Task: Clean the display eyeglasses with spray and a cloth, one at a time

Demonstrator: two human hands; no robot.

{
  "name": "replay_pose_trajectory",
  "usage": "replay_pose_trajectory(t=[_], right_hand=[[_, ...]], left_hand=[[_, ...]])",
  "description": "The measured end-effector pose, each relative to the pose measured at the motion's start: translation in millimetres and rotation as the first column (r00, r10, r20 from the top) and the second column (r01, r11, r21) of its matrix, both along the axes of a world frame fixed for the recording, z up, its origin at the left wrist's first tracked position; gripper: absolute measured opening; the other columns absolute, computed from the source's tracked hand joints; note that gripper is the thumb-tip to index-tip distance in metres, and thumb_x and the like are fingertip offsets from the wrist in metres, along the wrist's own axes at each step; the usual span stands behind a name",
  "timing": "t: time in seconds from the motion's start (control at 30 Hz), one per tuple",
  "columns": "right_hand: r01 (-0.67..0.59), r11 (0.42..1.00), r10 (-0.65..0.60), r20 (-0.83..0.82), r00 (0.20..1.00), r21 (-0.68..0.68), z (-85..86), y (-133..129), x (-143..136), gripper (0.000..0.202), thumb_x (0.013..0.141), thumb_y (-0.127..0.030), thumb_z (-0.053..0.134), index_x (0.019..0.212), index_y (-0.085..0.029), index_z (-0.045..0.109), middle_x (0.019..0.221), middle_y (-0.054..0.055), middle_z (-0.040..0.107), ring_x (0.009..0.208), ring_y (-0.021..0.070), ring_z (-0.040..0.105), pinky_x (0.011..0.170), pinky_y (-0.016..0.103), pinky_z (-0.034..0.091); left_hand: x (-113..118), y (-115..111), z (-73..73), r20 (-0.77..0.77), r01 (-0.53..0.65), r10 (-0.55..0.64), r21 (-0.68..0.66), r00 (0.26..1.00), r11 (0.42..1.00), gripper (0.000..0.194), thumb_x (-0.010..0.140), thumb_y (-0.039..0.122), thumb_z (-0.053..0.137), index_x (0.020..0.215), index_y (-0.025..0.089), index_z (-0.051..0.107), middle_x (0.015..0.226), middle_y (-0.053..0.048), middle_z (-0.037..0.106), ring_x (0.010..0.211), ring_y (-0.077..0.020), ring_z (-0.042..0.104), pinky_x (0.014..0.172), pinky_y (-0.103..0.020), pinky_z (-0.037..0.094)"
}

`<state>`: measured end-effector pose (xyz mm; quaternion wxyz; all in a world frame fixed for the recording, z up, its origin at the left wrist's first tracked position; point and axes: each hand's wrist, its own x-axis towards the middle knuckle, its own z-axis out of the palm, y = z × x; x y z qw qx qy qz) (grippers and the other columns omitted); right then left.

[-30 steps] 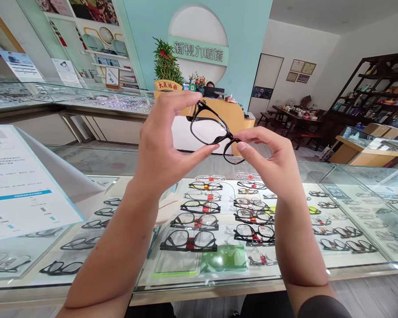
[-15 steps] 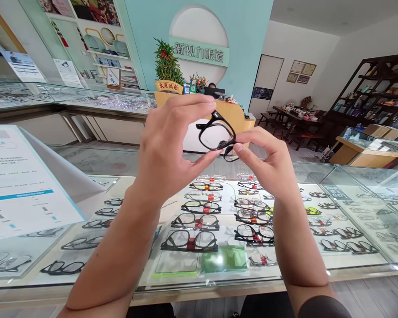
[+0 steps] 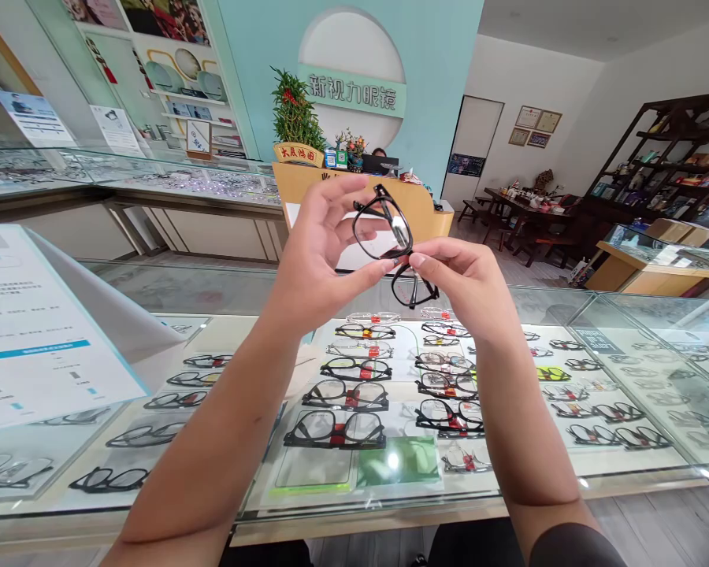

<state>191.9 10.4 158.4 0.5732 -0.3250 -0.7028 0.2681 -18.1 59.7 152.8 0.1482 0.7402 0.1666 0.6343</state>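
Note:
A pair of black-framed eyeglasses (image 3: 402, 253) is held up in the air above the glass counter, tilted so one lens sits higher than the other. My right hand (image 3: 469, 287) pinches the frame near the bridge between thumb and forefinger. On the other side, my left hand (image 3: 324, 256) has its thumb against the frame by the bridge, while its curled fingers are behind the upper lens, partly seen through it. The temples look folded behind the lenses. Beneath my hands, several rows of eyeglasses (image 3: 354, 396) lie inside the display case (image 3: 260, 504).
A white printed sign (image 3: 47, 315) stands on the counter at left. Inside the case is a green card (image 3: 399, 461). Beyond are a wooden reception desk (image 3: 428, 213) with a person partly hidden behind a monitor (image 3: 381, 164), and a potted plant (image 3: 295, 114).
The eyeglasses have turned, bringing the lower lens and a folded temple into view. My left hand's fingers have curled in behind the upper lens; the right hand keeps its pinch, slightly lower.

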Motion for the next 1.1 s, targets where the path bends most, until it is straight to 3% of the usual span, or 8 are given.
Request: replay_pose_trajectory(t=[0.17,0.33,0.5,0.63,0.8,0.87,0.97,1.1], right_hand=[[0.289,0.942,-0.290,-0.016,0.957,0.174,-3.5,1.1,-6.7,0.014,0.098,-0.031,0.075,0.093,-0.023,0.085,0.100,0.005,0.087,0.094,0.0217,0.078,0.093,0.040,0.060],[0.383,0.866,-0.409,0.013,0.913,0.322,-8.1,0.0,-17.0,0.012,0.098,-0.026,0.072,0.093,-0.025,0.083,0.104,0.005,0.086,0.097,0.0226,0.077,0.091,0.039,0.059],[0.336,0.918,-0.345,0.005,0.939,0.211,-4.4,-3.1,-17.1,0.012,0.097,-0.027,0.072,0.090,-0.023,0.080,0.095,0.003,0.084,0.089,0.0199,0.075,0.087,0.037,0.058],[0.197,0.980,-0.197,-0.014,0.980,-0.011,3.8,-2.9,-5.2,0.017,0.094,-0.027,0.069,0.079,-0.022,0.074,0.080,0.000,0.075,0.078,0.0165,0.067,0.076,0.032,0.054],[0.114,0.992,-0.115,-0.014,0.993,-0.062,9.2,-1.8,8.6,0.018,0.091,-0.026,0.069,0.074,-0.024,0.072,0.076,-0.001,0.070,0.078,0.0164,0.064,0.073,0.030,0.052],[0.124,0.991,-0.125,-0.026,0.992,-0.044,9.6,-2.5,9.8,0.017,0.092,-0.026,0.071,0.075,-0.024,0.073,0.078,-0.001,0.072,0.079,0.0168,0.065,0.074,0.031,0.053],[0.163,0.987,-0.163,-0.066,0.984,-0.006,7.7,-3.7,6.4,0.014,0.094,-0.029,0.073,0.081,-0.024,0.076,0.082,0.000,0.075,0.080,0.0174,0.068,0.077,0.033,0.056],[0.286,0.946,-0.282,-0.046,0.958,0.152,1.7,-6.1,-4.6,0.011,0.097,-0.034,0.076,0.093,-0.025,0.081,0.100,0.004,0.082,0.092,0.0211,0.073,0.087,0.038,0.060]], left_hand=[[24.3,-16.4,-11.6,0.197,-0.341,0.338,-0.021,0.920,0.940,0.026,0.092,0.045,0.087,0.107,0.028,0.074,0.089,-0.001,0.067,0.082,-0.0178,0.064,0.076,-0.036,0.057],[38.5,-23.8,-18.1,0.106,-0.195,0.224,-0.235,0.969,0.952,0.015,0.095,0.039,0.082,0.096,0.024,0.084,0.064,0.003,0.051,0.061,-0.0122,0.044,0.059,-0.029,0.041],[37.4,-25.5,-14.7,0.133,-0.247,0.279,-0.219,0.951,0.944,0.012,0.090,0.035,0.085,0.086,0.024,0.082,0.059,0.005,0.037,0.057,-0.0115,0.036,0.056,-0.030,0.032],[31.7,-26.4,-12.9,0.171,-0.316,0.310,0.004,0.935,0.949,0.012,0.090,0.031,0.083,0.088,0.025,0.073,0.069,0.004,0.044,0.064,-0.0140,0.043,0.063,-0.033,0.040],[26.7,-23.0,-9.9,0.107,-0.391,0.377,0.186,0.920,0.901,0.061,0.071,0.040,0.099,0.122,0.030,0.066,0.120,-0.008,0.065,0.104,-0.0264,0.063,0.083,-0.042,0.054],[28.1,-23.0,-11.1,0.134,-0.417,0.397,0.184,0.908,0.890,0.064,0.071,0.041,0.100,0.123,0.030,0.065,0.123,-0.008,0.065,0.103,-0.0260,0.063,0.082,-0.042,0.053],[33.1,-27.5,-14.7,0.186,-0.432,0.409,0.105,0.893,0.896,0.037,0.081,0.042,0.093,0.106,0.029,0.069,0.100,-0.003,0.065,0.083,-0.0196,0.057,0.075,-0.039,0.050],[38.2,-33.2,-15.8,0.061,-0.290,0.306,-0.185,0.950,0.939,0.019,0.094,0.045,0.084,0.092,0.026,0.080,0.071,0.002,0.057,0.066,-0.0153,0.051,0.064,-0.034,0.042]])
